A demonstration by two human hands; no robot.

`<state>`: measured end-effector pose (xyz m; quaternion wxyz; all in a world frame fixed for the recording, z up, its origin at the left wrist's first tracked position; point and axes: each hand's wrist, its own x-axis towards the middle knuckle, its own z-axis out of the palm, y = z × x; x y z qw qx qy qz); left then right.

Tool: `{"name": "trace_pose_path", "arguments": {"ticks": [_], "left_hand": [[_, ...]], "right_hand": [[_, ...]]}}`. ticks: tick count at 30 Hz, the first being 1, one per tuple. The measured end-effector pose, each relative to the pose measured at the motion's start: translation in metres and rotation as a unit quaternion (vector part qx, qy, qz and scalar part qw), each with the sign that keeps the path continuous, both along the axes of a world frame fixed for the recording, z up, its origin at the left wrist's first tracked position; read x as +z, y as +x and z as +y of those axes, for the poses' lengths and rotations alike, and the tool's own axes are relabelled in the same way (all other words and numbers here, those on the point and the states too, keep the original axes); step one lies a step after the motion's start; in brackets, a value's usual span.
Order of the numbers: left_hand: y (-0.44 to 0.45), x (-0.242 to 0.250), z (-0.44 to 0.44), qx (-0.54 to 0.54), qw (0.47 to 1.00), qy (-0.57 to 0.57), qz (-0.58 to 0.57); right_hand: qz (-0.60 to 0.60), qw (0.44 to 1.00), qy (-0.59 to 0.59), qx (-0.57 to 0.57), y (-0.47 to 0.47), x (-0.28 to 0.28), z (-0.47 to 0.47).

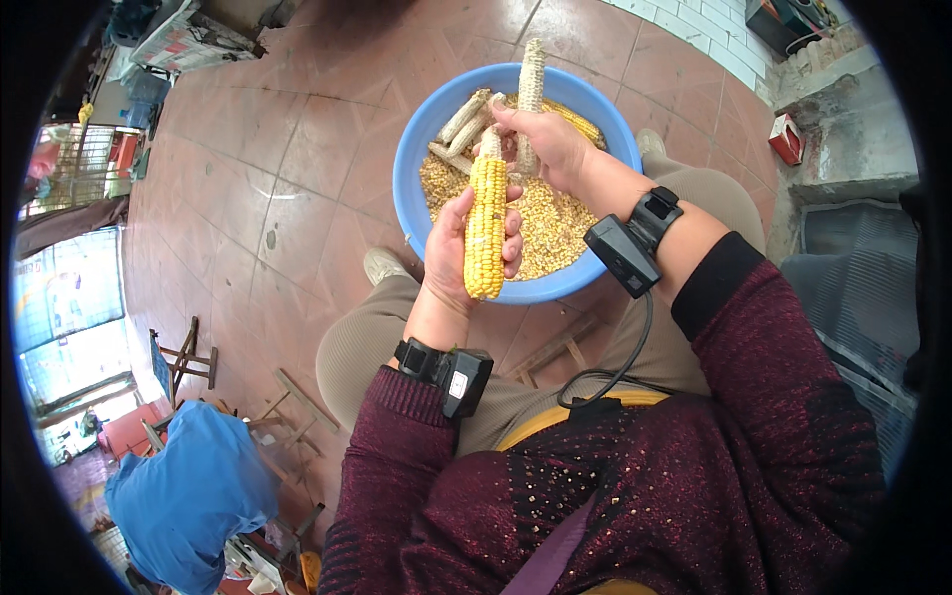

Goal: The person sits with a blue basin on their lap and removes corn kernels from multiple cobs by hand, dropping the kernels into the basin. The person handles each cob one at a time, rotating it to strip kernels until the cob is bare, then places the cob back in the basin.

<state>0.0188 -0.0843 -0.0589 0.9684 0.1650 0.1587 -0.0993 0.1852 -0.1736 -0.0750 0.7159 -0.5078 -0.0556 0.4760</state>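
Observation:
My left hand is wrapped around an ear of yellow corn, its rounded kernel end towards me. The ear's far end is bare, close to my right hand's fingers. A stripped corncob passes through my right hand, with the thumb across it and both ends sticking out. Below both hands a blue plastic basin stands on the floor between my legs. Loose corn kernels cover its bottom. Several bare cobs lie at its far left, and an ear with kernels rests at the far right.
Red floor tiles surround the basin. A small wooden stool and a blue cloth are at the lower left. A red and white box sits by the right wall. A black cable hangs from the device on my right wrist.

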Motion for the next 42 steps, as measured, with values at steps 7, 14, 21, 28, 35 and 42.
{"name": "trace_pose_path", "arguments": {"ticks": [7, 14, 21, 28, 35, 42], "left_hand": [[0.002, 0.001, -0.002, 0.027, 0.994, 0.079, 0.069], [0.005, -0.003, -0.001, 0.024, 0.978, 0.171, 0.121], [0.006, -0.005, 0.007, 0.166, 0.94, 0.289, 0.08], [0.004, -0.008, 0.006, 0.222, 0.93, 0.291, 0.046], [0.003, 0.002, 0.011, 0.134, 0.922, 0.316, 0.178], [-0.003, 0.0, 0.008, -0.071, 0.908, 0.366, 0.193]], "right_hand": [[0.018, 0.996, -0.063, 0.066, -0.005, 0.021, -0.015], [-0.082, 0.982, -0.115, 0.125, -0.006, 0.019, -0.019], [0.018, 0.977, -0.194, 0.08, -0.011, 0.0, -0.034], [0.243, 0.955, -0.079, 0.153, -0.059, -0.022, -0.042], [0.115, 0.97, -0.214, 0.012, -0.044, -0.038, -0.036], [-0.019, 0.986, -0.156, -0.049, -0.03, -0.034, -0.033]]}}
